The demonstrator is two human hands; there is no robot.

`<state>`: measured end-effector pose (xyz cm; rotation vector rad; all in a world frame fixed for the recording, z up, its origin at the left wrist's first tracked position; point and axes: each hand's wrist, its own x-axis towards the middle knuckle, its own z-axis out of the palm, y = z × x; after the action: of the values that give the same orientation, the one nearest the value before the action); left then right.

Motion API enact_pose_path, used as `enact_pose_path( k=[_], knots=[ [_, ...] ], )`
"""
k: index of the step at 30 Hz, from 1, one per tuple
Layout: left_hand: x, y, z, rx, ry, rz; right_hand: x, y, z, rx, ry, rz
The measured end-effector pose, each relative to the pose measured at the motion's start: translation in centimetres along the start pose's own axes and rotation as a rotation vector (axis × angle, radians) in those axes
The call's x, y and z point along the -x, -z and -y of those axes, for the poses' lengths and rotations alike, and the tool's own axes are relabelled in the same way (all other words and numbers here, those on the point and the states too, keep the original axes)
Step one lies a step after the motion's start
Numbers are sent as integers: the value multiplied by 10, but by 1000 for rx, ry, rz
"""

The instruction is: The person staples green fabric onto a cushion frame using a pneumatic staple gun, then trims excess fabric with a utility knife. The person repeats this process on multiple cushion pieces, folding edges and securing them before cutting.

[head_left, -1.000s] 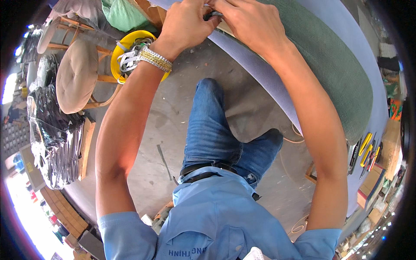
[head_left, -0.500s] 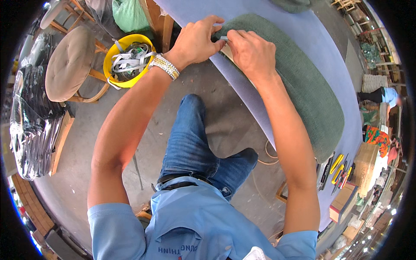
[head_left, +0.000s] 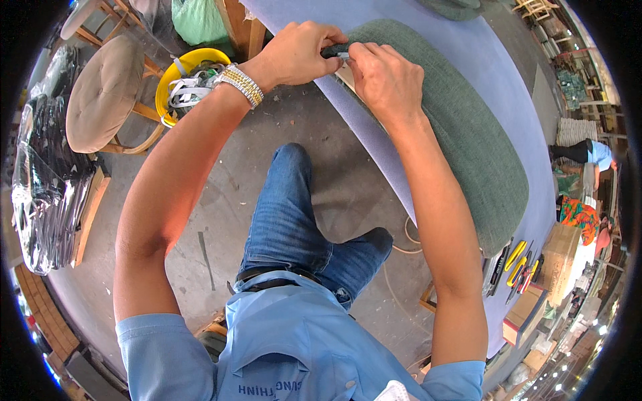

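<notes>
A long, curved panel upholstered in dark green fabric [head_left: 468,140] lies on a table covered in blue cloth [head_left: 498,100]. At its far left end, the thumb and fingers of my left hand [head_left: 304,55] curl around the corner. Right beside them my right hand [head_left: 388,80] is closed, pinching a small pale grey-blue strip [head_left: 343,56] against the panel's edge. Most of that strip is hidden by my fingertips. A pale band shows along the panel's near edge below my right hand.
Yellow-handled tools [head_left: 515,255] lie at the table's right end, near cardboard boxes [head_left: 560,264]. On the left stand a yellow bucket of strips [head_left: 162,100], a round cushioned stool [head_left: 107,93] and a plastic-wrapped stack [head_left: 50,180]. Another person [head_left: 598,155] stands far right.
My left elbow has swung outward to the left, and the left wrist has shifted slightly left. Both hands stay at the same corner of the panel, the right still pinching the strip.
</notes>
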<state>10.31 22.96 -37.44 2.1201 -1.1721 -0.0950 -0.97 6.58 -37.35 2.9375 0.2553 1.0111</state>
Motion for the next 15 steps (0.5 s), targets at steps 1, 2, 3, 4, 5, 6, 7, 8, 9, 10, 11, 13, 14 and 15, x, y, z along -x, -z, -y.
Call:
enact_pose_path(
  k=[1,2,3,4,5,6,7,8,9,10,11,13,14,15],
  knots=[
    [0,0,1,5,4,4,0,0,0,2,-3,4],
    [-1,-1,1,10,7,9,0,0,0,4,-6,8],
    [-2,-1,2,29,8,14,1,0,0,-1,-8,5],
    [-3,-1,3,46,8,20,1,0,0,-6,-12,0],
    [-4,-1,3,63,7,27,1,-1,-1,-11,-16,-5],
    [-5,-2,3,50,14,29,1,-1,-2,-15,-21,-3],
    [-5,1,0,36,21,34,2,-1,-2,-20,-31,-1],
    [-5,2,-3,21,27,39,3,-1,-3,-25,-40,0],
    [-5,0,-4,17,25,32,3,-1,-4,-26,-47,4],
    [-5,0,-3,9,23,28,2,-2,-3,-30,-57,5],
    [-5,0,-2,1,22,22,2,-2,-2,-35,-65,6],
    [-5,-1,-3,-44,-16,-17,1,0,0,-39,-71,9],
    [-5,-1,-4,-70,-31,-38,1,1,2,-45,-71,9],
    [-5,-4,-8,-96,-18,-29,3,2,2,-28,-68,13]
  ],
)
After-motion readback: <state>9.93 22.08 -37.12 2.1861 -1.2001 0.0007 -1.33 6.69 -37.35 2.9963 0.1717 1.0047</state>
